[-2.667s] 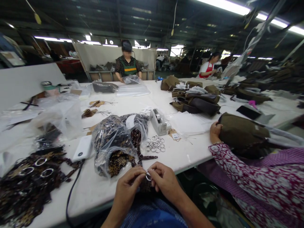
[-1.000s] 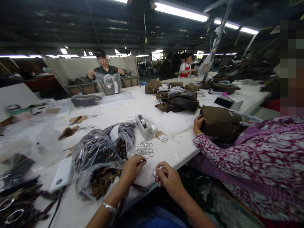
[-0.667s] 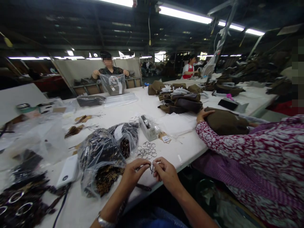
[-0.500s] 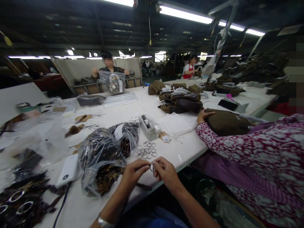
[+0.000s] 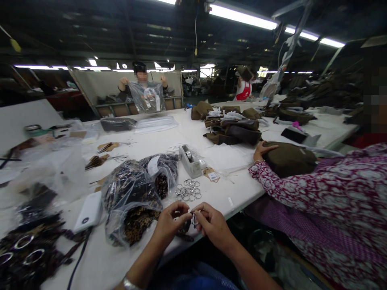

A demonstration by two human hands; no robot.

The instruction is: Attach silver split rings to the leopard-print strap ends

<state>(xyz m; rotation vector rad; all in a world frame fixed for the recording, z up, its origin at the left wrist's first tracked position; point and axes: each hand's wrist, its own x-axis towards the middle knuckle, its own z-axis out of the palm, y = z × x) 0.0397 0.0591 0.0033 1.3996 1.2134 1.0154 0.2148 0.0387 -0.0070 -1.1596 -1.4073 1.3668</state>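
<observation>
My right hand (image 5: 214, 225) grips a ring (image 5: 193, 221); left hand (image 5: 169, 222), I can't tell. Hoops (image 5: 15, 244) lie on cloth (image 5: 50, 229); loose rings (image 5: 189, 191) remain.

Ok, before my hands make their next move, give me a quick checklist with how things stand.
1. Ring gripped by the right hand: ok.
2. Left hand close beside the ring: ok.
3. Left hand's grip on the patterned strap: cannot tell, partly hidden.
4. Spare rings just beyond your hands: ok.
5. Co-worker's hand apart from yours: ok, on a brown bag.
</observation>
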